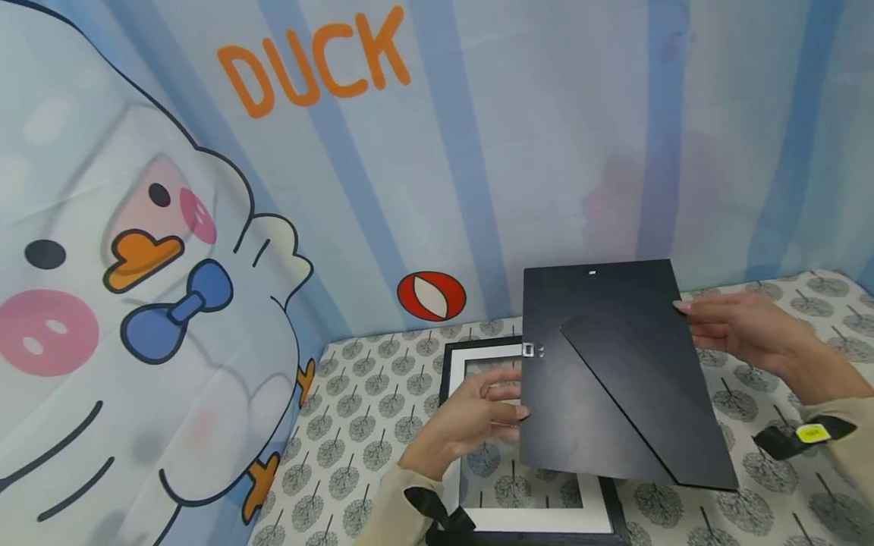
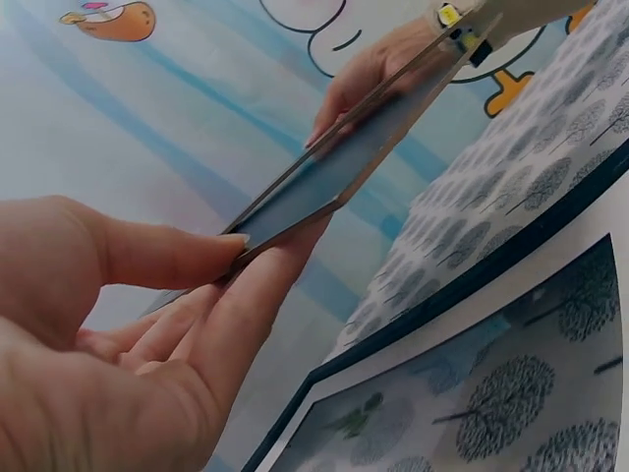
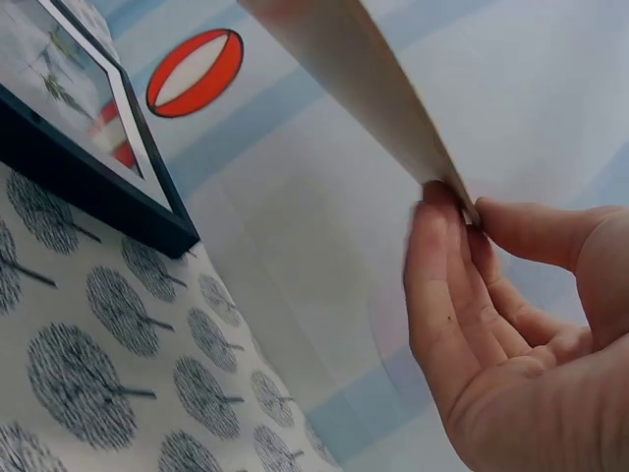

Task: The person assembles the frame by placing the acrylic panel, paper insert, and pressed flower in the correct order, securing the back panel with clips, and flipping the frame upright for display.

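The left hand (image 1: 471, 413) and right hand (image 1: 754, 330) are pinching opposite edges of a flat, black, rectangular backing panel (image 1: 614, 364) with a diagonal seam, probably because its thin sheet is needing support from both sides. The panel is being held raised and partly over a black picture frame (image 1: 532, 520) with a white inner border, which is lying flat, seemingly for steadiness. A white cloth (image 1: 358, 402) printed with grey trees is covering the surface, while a pale-blue striped curtain (image 1: 539, 152) with orange lettering is hanging behind.
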Action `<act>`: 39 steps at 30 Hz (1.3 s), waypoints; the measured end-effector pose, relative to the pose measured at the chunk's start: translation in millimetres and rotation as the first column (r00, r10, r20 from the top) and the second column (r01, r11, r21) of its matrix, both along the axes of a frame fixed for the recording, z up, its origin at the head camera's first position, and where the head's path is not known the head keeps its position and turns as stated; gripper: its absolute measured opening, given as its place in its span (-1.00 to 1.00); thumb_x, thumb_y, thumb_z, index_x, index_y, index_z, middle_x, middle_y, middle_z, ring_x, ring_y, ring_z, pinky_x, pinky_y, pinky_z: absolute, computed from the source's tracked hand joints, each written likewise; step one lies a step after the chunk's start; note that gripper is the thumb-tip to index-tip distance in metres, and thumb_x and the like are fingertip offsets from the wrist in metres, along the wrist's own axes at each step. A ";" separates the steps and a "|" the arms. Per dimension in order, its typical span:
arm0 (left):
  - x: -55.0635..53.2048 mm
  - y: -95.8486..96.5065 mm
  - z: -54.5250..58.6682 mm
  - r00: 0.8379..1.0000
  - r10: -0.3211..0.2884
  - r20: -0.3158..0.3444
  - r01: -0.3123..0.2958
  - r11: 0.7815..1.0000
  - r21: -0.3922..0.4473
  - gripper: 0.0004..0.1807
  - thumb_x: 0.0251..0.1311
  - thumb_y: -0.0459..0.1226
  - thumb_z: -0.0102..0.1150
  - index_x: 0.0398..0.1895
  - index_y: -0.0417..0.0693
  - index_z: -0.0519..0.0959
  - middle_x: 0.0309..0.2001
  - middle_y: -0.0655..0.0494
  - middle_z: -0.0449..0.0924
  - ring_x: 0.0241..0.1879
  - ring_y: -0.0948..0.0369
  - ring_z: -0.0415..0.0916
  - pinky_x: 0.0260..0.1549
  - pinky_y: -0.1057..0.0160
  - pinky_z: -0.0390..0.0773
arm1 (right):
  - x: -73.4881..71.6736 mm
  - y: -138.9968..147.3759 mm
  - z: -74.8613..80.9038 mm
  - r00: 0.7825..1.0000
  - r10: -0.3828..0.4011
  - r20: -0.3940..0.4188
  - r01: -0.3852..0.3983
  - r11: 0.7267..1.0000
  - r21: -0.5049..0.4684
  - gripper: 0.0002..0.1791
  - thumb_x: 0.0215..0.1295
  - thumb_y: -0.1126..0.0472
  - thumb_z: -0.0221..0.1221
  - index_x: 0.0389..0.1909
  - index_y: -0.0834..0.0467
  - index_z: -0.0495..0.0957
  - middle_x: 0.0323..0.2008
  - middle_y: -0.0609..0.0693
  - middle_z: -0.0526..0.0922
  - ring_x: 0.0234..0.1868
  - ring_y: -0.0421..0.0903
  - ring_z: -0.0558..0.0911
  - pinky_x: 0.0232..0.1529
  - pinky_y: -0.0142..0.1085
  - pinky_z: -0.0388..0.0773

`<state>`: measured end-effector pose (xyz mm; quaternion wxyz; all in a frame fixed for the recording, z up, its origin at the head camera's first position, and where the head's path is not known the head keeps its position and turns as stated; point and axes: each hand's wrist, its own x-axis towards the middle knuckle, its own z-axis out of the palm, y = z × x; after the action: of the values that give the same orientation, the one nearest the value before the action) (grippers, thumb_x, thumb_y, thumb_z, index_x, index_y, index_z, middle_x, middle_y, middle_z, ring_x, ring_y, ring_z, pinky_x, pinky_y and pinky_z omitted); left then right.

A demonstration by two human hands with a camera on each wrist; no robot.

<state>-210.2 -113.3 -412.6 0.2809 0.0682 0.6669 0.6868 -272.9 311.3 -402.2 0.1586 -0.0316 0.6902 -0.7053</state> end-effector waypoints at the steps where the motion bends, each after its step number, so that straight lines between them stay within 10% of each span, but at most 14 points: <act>1: 0.8 -4.7 -1.7 1.000 -0.006 0.006 0.006 1.000 0.007 -0.34 0.42 -0.51 0.16 0.56 -0.04 0.35 0.45 -0.20 0.45 -0.04 0.23 0.69 -0.25 0.30 0.74 | 0.9 -4.2 -0.7 1.000 0.007 0.000 -0.007 1.000 0.022 -0.72 0.62 0.19 0.14 -0.17 -0.29 0.70 -0.16 -0.32 0.75 -0.13 -0.30 0.78 -0.07 -0.37 0.78; 13: 0.1 -67.6 -2.6 0.999 -0.026 -0.043 0.023 0.997 -0.071 -0.30 0.44 -0.48 0.16 0.61 -0.16 0.25 0.31 -0.17 0.45 -0.08 0.25 0.63 -0.26 0.30 0.76 | 2.2 -62.1 -4.1 0.996 0.088 -0.028 -0.089 0.996 -0.011 -0.82 0.61 0.22 0.14 0.08 0.04 0.64 -0.12 -0.25 0.77 -0.08 -0.27 0.80 0.04 -0.34 0.77; 20: -2.3 -90.6 -3.1 0.996 -0.074 -0.057 0.065 0.986 -0.151 -0.41 0.50 -0.42 0.09 0.52 -0.38 0.24 -0.15 0.19 0.66 -0.30 0.30 0.68 -0.30 0.32 0.78 | 4.0 -90.4 -14.1 0.997 0.070 0.037 -0.069 0.998 -0.008 -0.17 0.59 0.15 0.18 0.58 0.54 0.00 -0.06 -0.20 0.63 -0.13 -0.30 0.77 0.05 -0.36 0.76; 31: -2.1 -97.7 -6.8 0.989 -0.136 -0.061 0.109 0.938 -0.329 -0.80 0.46 -0.26 0.25 -0.07 -0.27 0.62 -0.41 0.09 0.73 -0.44 0.20 0.75 -0.27 0.15 0.84 | 9.9 -106.9 -23.4 0.992 0.112 0.061 -0.108 0.993 -0.056 -0.67 0.57 0.27 0.16 0.21 0.35 0.55 -0.17 -0.12 0.72 -0.28 -0.23 0.77 -0.02 -0.33 0.79; 39: -5.2 -100.7 -14.1 0.975 -0.190 -0.114 0.125 0.897 -0.424 -0.70 0.45 -0.12 0.29 -0.29 -0.20 0.74 -0.47 0.14 0.72 -0.49 0.30 0.61 -0.39 0.33 0.70 | 14.7 -110.8 -32.5 0.991 0.097 0.092 -0.092 0.994 -0.054 -0.62 0.56 0.23 0.20 0.25 0.34 0.51 -0.26 -0.07 0.68 -0.35 -0.24 0.74 -0.09 -0.34 0.80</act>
<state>-215.4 -213.9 -426.7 0.2919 0.1131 0.8091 0.4974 -258.2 200.5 -434.7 0.2234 -0.0349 0.6621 -0.7145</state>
